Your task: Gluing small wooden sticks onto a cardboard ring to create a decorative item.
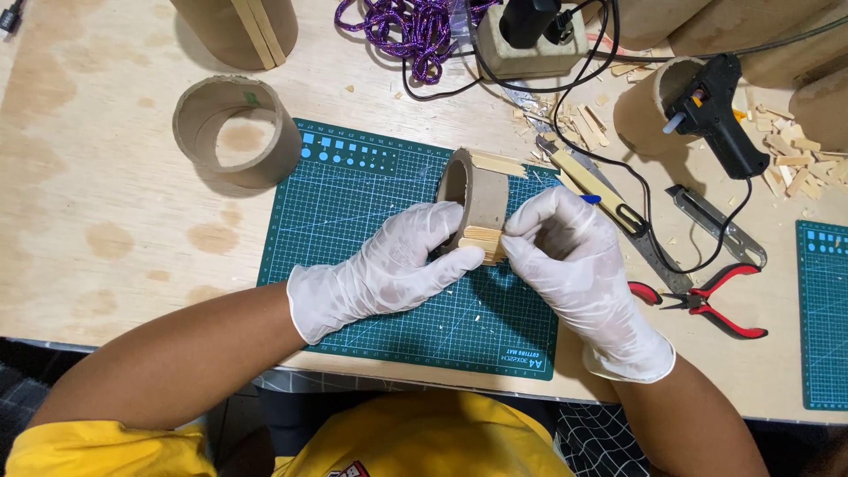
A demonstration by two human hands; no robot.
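A short cardboard tube ring (pixel 475 190) stands on its side on the green cutting mat (pixel 353 230), with flat wooden sticks (pixel 484 240) stuck along its outer wall. My left hand (pixel 389 269), in a white glove, grips the ring from the left with thumb and fingers at the sticks. My gloved right hand (pixel 574 265) presses the same sticks from the right, and a blue tip (pixel 590 199) pokes out above its fingers.
A wider cardboard ring (pixel 237 131) lies at the mat's far left corner. A black glue gun (pixel 715 115) rests on a tube at the right, red-handled pliers (pixel 711 296) and metal blades (pixel 715 225) nearby. Purple cord (pixel 415 31), cables and wood scraps (pixel 791 159) crowd the back.
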